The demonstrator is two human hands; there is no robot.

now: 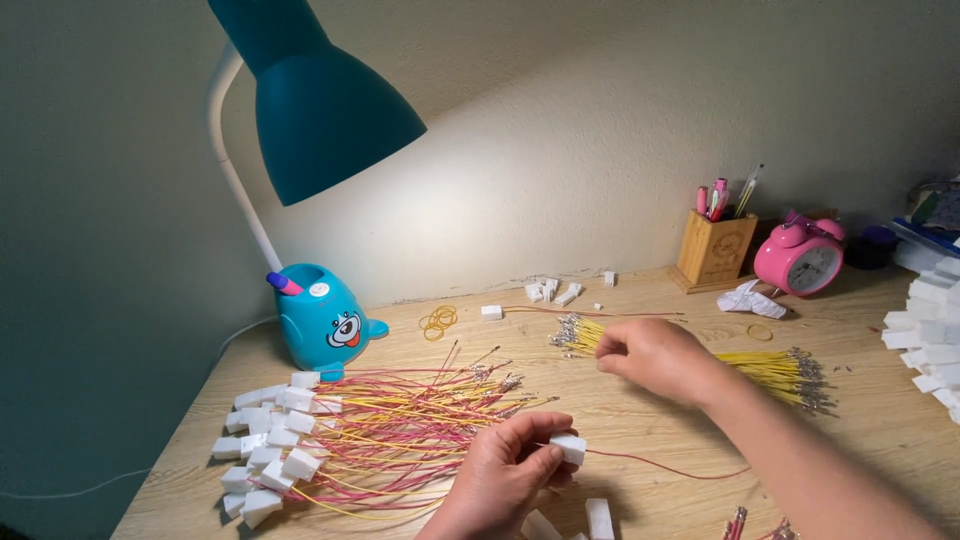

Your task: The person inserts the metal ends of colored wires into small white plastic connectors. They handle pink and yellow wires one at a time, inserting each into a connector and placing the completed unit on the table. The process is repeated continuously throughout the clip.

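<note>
My left hand (505, 470) holds a small white plastic connector (568, 447) between thumb and fingers, low in the middle of the view. A thin red wire (670, 468) trails from it to the right. My right hand (655, 358) reaches over a bundle of yellow wires (775, 368) with metal tips, fingers pinched at the bundle's left end. To the left lies a pile of red and yellow wires (400, 435) fitted with several white connectors (270, 450).
A teal desk lamp (320, 110) with a cartoon-face base (325, 320) stands at the left. Rubber bands (438, 320), loose white connectors (550, 292), a wooden pen holder (712, 250), a pink alarm clock (800, 262) and stacked white connectors (930, 340) sit around the wooden desk (620, 410).
</note>
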